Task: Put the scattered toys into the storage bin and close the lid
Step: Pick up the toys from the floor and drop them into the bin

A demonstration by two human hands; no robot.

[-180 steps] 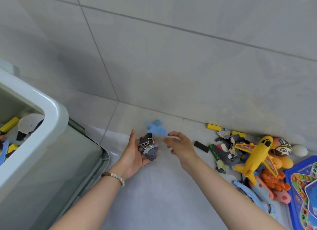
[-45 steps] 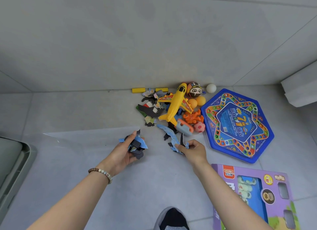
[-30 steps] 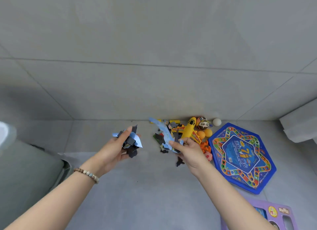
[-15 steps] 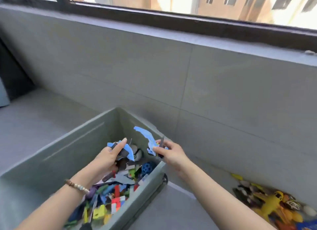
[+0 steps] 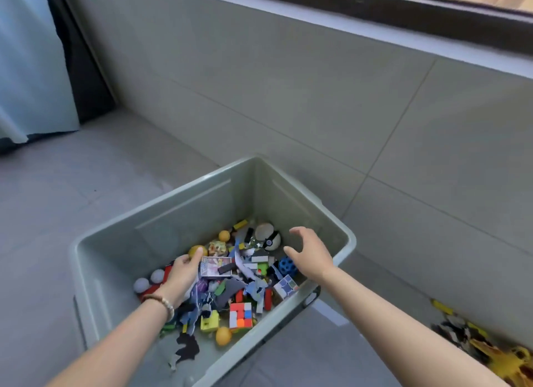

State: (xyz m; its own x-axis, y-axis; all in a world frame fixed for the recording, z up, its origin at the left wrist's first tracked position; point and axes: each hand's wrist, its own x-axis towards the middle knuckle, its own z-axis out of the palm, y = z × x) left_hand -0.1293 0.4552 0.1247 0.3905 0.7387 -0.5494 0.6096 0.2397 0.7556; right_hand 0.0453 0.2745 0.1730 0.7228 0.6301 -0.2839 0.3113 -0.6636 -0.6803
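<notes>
Toys (image 5: pixel 230 285) lie heaped in the open green storage bin (image 5: pixel 161 213), which sits on the floor (image 5: pixel 72 184) against the tiled wall (image 5: pixel 288 98). Left hand (image 5: pixel 183 272) is down among them beside a yellow ball (image 5: pixel 196 249), its fingers (image 5: pixel 184 261) loosely bent, gripping nothing. Right hand (image 5: pixel 310 251) hovers above the bin's far corner, fingers apart and curved, empty. More scattered toys (image 5: pixel 490 349) lie on the floor to the right.

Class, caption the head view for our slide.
Left hand and right hand open above the toy-filled storage bin; more toys lie on the floor.
</notes>
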